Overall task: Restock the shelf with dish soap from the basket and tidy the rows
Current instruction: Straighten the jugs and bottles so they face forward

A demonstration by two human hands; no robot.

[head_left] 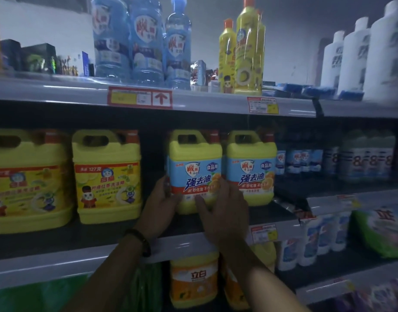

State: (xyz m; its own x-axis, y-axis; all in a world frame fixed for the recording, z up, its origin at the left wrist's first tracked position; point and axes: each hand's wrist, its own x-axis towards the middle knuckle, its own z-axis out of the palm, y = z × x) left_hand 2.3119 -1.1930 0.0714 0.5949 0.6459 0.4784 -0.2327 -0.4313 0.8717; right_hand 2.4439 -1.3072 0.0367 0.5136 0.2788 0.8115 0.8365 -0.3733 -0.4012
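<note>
A yellow dish soap jug with a blue label [194, 167] stands on the middle shelf [81, 255], and both hands are on its lower part. My left hand [158, 206] grips its left side, thumb across the front. On its right front my right hand [222, 210] lies with spread fingers. A matching jug [251, 167] stands touching it on the right. The basket is not in view.
Two yellow-label jugs [107, 176] fill the shelf's left, with a gap between them and the held jug. Small bottles [360, 158] stand at the right. The upper shelf carries blue bottles [146, 41], yellow bottles [247, 52] and white bottles [355, 59]. An orange-label jug [193, 282] sits below.
</note>
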